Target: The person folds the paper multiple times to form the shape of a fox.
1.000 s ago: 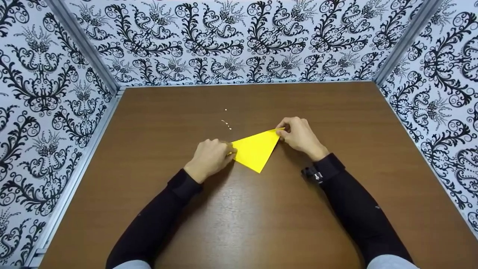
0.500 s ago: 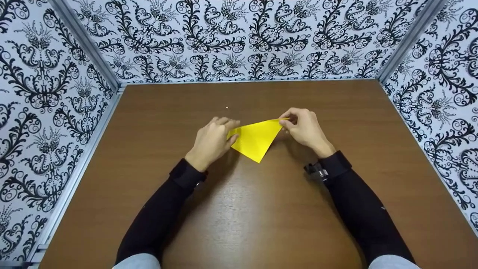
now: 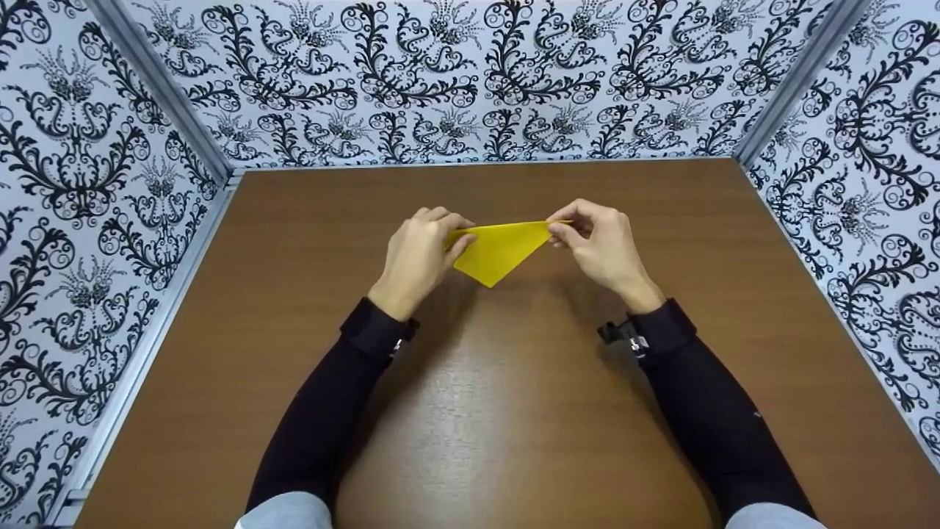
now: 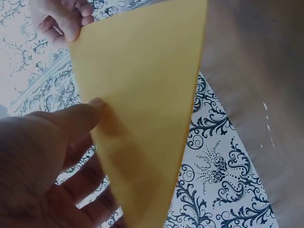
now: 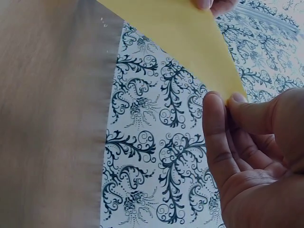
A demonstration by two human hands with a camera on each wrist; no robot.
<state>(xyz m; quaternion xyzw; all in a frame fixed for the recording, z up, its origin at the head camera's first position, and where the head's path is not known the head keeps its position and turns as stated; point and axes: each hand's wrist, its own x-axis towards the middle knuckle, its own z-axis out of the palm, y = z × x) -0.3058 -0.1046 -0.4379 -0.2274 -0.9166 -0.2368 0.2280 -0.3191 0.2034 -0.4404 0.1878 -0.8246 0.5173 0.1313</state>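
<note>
A piece of yellow paper [image 3: 499, 250] with straight edges spans the space between both hands, one corner pointing down toward the person. On its left side the left hand [image 3: 418, 257] pinches it, thumb on the near face and fingers behind, as the left wrist view of the paper [image 4: 142, 76] shows. The right hand [image 3: 602, 246] pinches the far right corner between thumb and index finger; the right wrist view shows that fingertip grip on the paper [image 5: 190, 42]. Both hands hold the sheet raised above the table.
The brown wooden table [image 3: 470, 404] lies below, walled by patterned black-and-white panels [image 3: 455, 81] at the back and sides. A few small white flecks [image 4: 267, 124] lie on the tabletop. Dark sleeves with wrist-worn devices [image 3: 628, 338] cover both forearms.
The paper has risen and moved away from the person, its top edge now nearly level. The left hand loosened and regripped it with the thumb in front. The right hand kept its corner.
</note>
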